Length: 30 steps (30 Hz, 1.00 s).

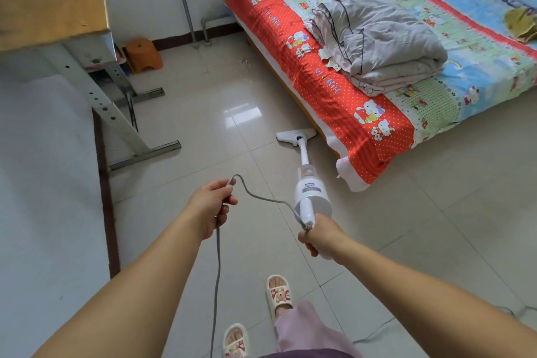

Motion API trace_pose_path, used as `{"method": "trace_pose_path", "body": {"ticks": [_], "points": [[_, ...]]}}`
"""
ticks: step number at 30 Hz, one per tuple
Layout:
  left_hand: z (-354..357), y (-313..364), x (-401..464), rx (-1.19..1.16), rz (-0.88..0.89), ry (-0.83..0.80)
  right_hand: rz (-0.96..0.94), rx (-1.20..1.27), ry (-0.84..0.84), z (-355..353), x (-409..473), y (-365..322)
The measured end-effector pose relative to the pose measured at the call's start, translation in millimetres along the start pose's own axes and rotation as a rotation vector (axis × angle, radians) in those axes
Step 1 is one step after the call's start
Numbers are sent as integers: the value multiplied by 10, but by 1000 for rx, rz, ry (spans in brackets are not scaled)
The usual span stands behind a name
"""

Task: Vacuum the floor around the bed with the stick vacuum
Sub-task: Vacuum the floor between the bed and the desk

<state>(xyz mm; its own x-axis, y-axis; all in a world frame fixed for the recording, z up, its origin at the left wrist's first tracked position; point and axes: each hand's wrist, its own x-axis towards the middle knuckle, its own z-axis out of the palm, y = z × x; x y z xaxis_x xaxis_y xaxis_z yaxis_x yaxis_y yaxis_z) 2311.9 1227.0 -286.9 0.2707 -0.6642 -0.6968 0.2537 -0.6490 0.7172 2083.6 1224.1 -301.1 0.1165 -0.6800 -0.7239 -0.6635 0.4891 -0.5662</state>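
Right hand [315,237] fingers grip the stick vacuum [309,197] handle. Left hand [210,208] fingers hold the power cord [261,199]. Floor head [295,136] rests just beside the bed [334,87] edge.

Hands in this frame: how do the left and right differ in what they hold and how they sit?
The left hand grips the grey cord, holding a loop of it up; the right hand grips the stick vacuum by its handle. The left hand sits further left and slightly higher in the picture; the right lines up with the floor head beside the bed. Both are bare, arms extended.
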Motion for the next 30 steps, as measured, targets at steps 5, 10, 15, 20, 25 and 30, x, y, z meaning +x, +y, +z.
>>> {"method": "trace_pose_path", "body": {"ticks": [5,10,15,20,25,30], "points": [[211,186,158,-3,-1,16,-72,-55,37,-187,189,-7],[436,422,287,-27,26,8,-100,-229,20,-534,486,-143],[493,614,409,-50,52,4,-115,-462,-36,-785,747,-244],[447,736,617,-56,31,25,-120,-528,-62,-817,966,-485],[338,948,975,-63,13,43,-141,-450,-69,-726,1229,-935],[184,1382,1485,-92,-5,25,-158,-360,-56,-590,1577,-1570]]}}
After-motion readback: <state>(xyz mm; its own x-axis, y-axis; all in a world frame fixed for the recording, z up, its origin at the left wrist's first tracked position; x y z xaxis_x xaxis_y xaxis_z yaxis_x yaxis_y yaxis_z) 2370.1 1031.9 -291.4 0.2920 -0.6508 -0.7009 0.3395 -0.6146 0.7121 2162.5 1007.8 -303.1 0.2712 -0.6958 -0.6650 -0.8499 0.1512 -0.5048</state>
